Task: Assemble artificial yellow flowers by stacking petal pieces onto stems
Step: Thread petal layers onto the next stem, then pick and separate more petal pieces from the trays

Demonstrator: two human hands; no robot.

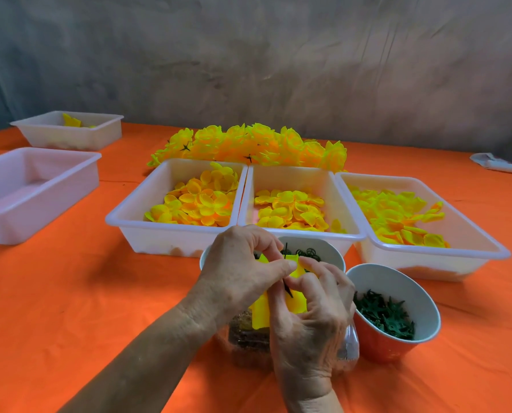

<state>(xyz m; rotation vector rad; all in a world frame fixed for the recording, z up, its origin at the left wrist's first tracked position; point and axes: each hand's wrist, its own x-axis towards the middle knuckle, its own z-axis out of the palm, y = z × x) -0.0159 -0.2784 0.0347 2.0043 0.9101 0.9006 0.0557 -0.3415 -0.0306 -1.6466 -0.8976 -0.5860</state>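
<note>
Fingers (281,265) around yellow petal piece (297,302), stem (287,289).

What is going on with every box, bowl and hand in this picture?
Left hand: pinches the yellow fabric petal piece.
Right hand: pinches the thin dark green plastic stem.
Three white plastic trays in front: hold loose yellow petals.
White plastic tray at left: looks empty.
Far white plastic tray: a few petals inside.
Orange bowl: holds green leafy pieces.
Pile of finished yellow flowers: lying behind the trays.
</note>
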